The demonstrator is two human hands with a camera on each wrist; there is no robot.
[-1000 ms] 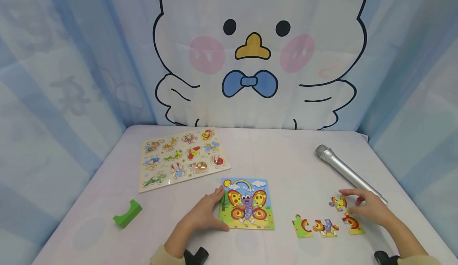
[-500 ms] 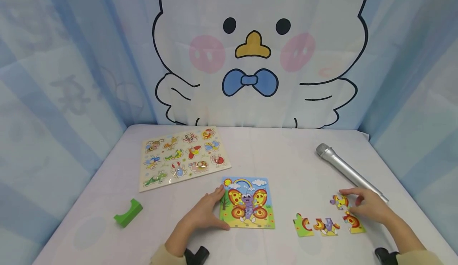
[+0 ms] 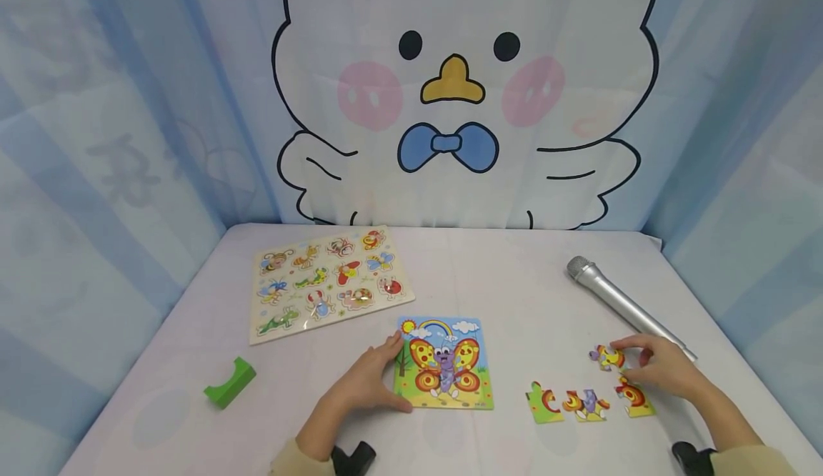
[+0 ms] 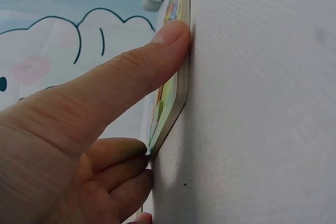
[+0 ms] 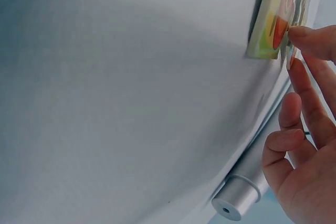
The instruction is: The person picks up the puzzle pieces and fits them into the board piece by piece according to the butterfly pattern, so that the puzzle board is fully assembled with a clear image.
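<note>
A square butterfly puzzle lies in the middle of the table. My left hand holds its near-left corner, thumb along the near edge and fingers at the left edge. At the right, my right hand pinches a yellow-and-purple puzzle piece between thumb and index finger. Just below that hand lies a corner puzzle piece with an orange swirl. Further left are a purple-and-orange middle piece and a green-edged piece.
A silver microphone lies slanted behind my right hand. At the back left sits a wooden insect board. A green arch block is on the left. A curtain with a cartoon bird hangs behind the table.
My right hand has shifted the pinched puzzle piece slightly to the left, apart from the corner piece below it. My left hand stays on the butterfly puzzle.
</note>
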